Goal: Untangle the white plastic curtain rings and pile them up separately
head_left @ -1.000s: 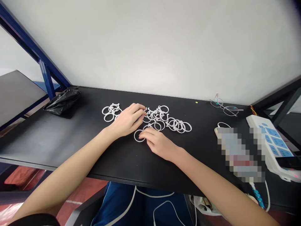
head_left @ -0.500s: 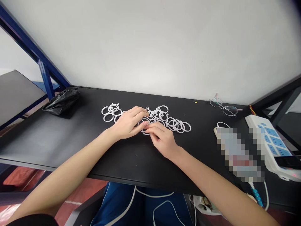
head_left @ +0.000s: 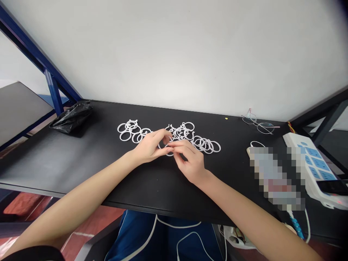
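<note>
Fingertip to fingertip, my two hands meet over the middle of the black table (head_left: 136, 185). My left hand (head_left: 152, 145) curls its fingers and thumb around a white plastic ring (head_left: 160, 146), partly hidden behind them. My right hand (head_left: 189, 157) pinches at the same ring, thumb against fingers. Just beyond lie loose white rings (head_left: 187, 134), some with gaps and small knobs at their ends. Overlapping rings (head_left: 208, 145) spread to the right of my right hand, and another cluster (head_left: 130, 129) rests left of my left hand.
A crumpled black plastic bag (head_left: 72, 117) lies at the table's far left. Eyeglasses (head_left: 265, 127) rest at the back right. Nearer are a blurred-out phone-like object (head_left: 248, 152) with a cable and a white power strip (head_left: 292, 141). A white wall rises behind.
My left hand has drawn back slightly and its fingers have curled in, uncovering more rings behind it. My right hand stays nearly in place, still pinching.
</note>
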Motion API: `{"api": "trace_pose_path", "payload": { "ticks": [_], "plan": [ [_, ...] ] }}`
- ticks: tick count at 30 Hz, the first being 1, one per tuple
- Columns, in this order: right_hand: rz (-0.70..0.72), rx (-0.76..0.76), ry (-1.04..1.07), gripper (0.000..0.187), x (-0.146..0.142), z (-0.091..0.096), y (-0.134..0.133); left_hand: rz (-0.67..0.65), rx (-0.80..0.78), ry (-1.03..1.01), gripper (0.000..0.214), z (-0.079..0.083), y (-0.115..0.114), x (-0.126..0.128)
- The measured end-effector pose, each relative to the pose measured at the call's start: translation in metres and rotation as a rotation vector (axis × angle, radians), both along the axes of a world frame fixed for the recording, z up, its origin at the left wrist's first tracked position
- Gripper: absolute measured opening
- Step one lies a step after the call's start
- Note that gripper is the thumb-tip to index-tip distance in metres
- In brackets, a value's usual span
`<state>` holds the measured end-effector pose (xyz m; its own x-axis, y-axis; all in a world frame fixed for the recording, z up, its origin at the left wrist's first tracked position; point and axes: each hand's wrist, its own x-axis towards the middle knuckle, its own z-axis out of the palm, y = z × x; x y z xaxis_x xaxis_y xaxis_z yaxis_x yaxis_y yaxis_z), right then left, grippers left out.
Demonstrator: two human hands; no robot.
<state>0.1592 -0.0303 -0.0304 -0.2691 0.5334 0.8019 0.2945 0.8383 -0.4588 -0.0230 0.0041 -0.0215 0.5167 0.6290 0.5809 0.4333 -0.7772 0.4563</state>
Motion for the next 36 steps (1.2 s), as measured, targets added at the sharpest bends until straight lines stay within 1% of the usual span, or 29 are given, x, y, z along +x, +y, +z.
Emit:
{"api": "trace_pose_path", "payload": {
  "ticks": [6,9,12,14,17,21,27,32,36],
  "plan": [
    [-0.023,0.031,0.015,0.018,0.001,0.002,0.001,0.017,0.044,0.045,0.051,0.003,0.003,-0.005],
    [-0.060,0.001,0.025,0.016,0.003,0.002,0.002,0.026,0.090,0.071,0.051,0.004,0.003,-0.006],
    [-0.088,-0.069,-0.008,0.012,0.004,0.001,0.005,0.026,0.111,0.077,0.049,0.007,0.001,-0.006],
    [-0.087,-0.099,-0.048,0.007,0.004,0.001,0.005,0.009,0.106,0.083,0.049,0.009,0.000,-0.005],
    [-0.058,-0.086,-0.068,0.005,0.005,0.001,0.006,-0.017,0.110,0.093,0.050,0.012,-0.002,-0.005],
    [-0.009,-0.072,-0.056,0.006,0.006,0.000,0.006,-0.042,0.145,0.097,0.050,0.012,-0.002,-0.005],
    [-0.003,-0.078,-0.069,0.012,0.007,-0.003,0.005,-0.063,0.177,0.091,0.048,0.009,-0.003,-0.003],
    [-0.003,-0.093,-0.082,0.015,0.006,-0.003,0.004,-0.053,0.207,0.077,0.047,0.009,-0.004,0.000],
    [-0.005,-0.085,-0.067,0.016,0.006,-0.002,0.005,-0.021,0.269,0.058,0.042,0.008,-0.005,0.002]
  ]
}}
